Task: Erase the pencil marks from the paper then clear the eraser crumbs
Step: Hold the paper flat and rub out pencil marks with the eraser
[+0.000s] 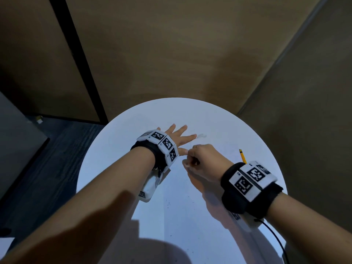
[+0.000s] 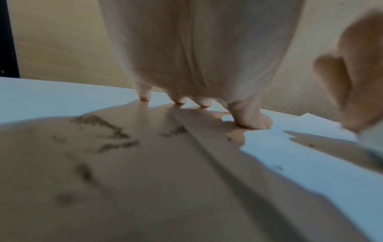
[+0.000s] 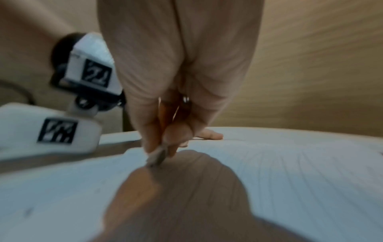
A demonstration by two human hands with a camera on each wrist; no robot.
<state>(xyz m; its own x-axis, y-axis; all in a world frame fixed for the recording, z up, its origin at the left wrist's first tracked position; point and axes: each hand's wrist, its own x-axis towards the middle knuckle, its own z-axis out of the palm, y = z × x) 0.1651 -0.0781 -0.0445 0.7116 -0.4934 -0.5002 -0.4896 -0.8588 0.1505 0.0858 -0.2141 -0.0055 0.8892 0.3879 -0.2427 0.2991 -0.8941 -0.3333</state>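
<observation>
While your left hand [image 1: 176,137] lies flat with its fingers spread straight on the round white table [image 1: 219,119], your right hand [image 1: 202,159] is curled just beside it, pinching something small at the fingertips; from the head camera you cannot tell what. Just beyond your left index fingertip sits a faint grey smudge of pencil marks [image 1: 202,135]. The paper's outline does not show against the white top here. A yellow pencil [image 1: 242,156] lies on the table behind your right wrist band [image 1: 251,180]. Tan wall panels [image 1: 171,54] rise behind the table, and dark flooring [image 1: 47,159] shows to the left.

At the left wrist, your fingertips [image 2: 253,122] press straight down on the white surface. The paper [image 2: 290,160] shows as a sheet whose long edge runs from under your fingers toward the camera. Dark eraser crumbs [image 2: 99,122] lie scattered on the bare tabletop left of that edge, with a few specks on the sheet itself. Your right hand appears blurred at the right side.

At the right wrist, your thumb and fingers pinch a small greyish eraser [image 3: 156,158], its tip touching the paper, which is white with faint streaks of motion blur. Your left hand's fingertip rests on the sheet farther off, and the left wrist band [image 3: 91,72] with its black-and-white markers shows on the left. Tan wall fills the background.
</observation>
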